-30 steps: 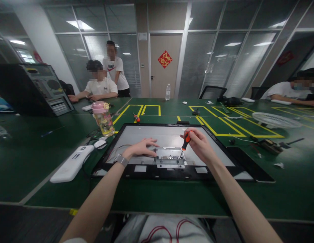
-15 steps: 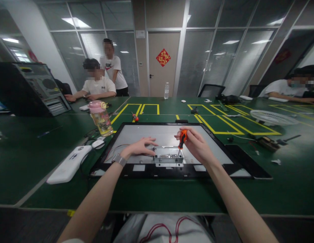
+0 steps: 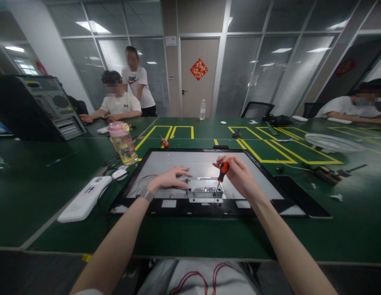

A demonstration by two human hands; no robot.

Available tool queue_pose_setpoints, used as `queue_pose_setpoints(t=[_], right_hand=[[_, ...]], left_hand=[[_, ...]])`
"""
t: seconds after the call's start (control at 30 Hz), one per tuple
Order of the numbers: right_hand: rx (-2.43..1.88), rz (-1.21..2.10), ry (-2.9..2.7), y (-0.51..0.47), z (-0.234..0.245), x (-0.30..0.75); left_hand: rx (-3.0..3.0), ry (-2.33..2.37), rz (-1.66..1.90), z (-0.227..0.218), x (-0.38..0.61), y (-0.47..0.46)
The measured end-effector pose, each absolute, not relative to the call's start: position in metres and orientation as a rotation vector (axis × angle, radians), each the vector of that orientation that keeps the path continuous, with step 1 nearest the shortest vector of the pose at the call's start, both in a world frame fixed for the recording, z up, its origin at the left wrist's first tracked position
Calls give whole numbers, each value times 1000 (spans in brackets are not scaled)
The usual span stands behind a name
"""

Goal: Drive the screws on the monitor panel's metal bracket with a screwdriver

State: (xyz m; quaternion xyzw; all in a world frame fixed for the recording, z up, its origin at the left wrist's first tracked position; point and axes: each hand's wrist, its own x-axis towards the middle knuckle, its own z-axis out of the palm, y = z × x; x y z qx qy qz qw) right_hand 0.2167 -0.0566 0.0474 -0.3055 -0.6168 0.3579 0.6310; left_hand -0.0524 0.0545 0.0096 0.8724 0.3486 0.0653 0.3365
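A flat display panel (image 3: 174, 159) with a black frame lies on the green table before me. Near its front edge sits a silver metal bracket (image 3: 205, 196). My left hand (image 3: 173, 178) rests with fingers spread, its fingertips at the bracket's left end. In my right hand (image 3: 239, 174) is a screwdriver (image 3: 223, 171) with an orange and black handle, gripped between thumb and fingers. It tilts slightly, and its shaft points down at the right end of the bracket. The exact spot its tip meets is too small to make out.
Left of the panel are a white handheld device (image 3: 84, 200) and a pink-lidded bottle (image 3: 122, 143). A computer case (image 3: 39, 108) stands far left. Behind the panel lies a small red tool (image 3: 165, 142); a black slab (image 3: 301, 196) adjoins its right side. Other people sit or stand across the table.
The screwdriver's handle has tilted a little to the right along with my right hand's fingers. My left hand has stayed in place on the bracket.
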Motion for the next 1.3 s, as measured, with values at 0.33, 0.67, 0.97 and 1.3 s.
queue_pose_setpoints(t=[0.33, 0.67, 0.97, 1.3], right_hand=[[-698, 885, -1369, -56, 47, 220], [-670, 981, -1404, -60, 49, 219], [-645, 900, -1354, -58, 45, 217], [-702, 830, -1320, -53, 39, 224]], left_hand=[[2285, 911, 175, 8, -51, 56], [2289, 914, 157, 9, -51, 55], [2284, 908, 164, 9, -52, 56], [2294, 889, 190, 5, -54, 57]])
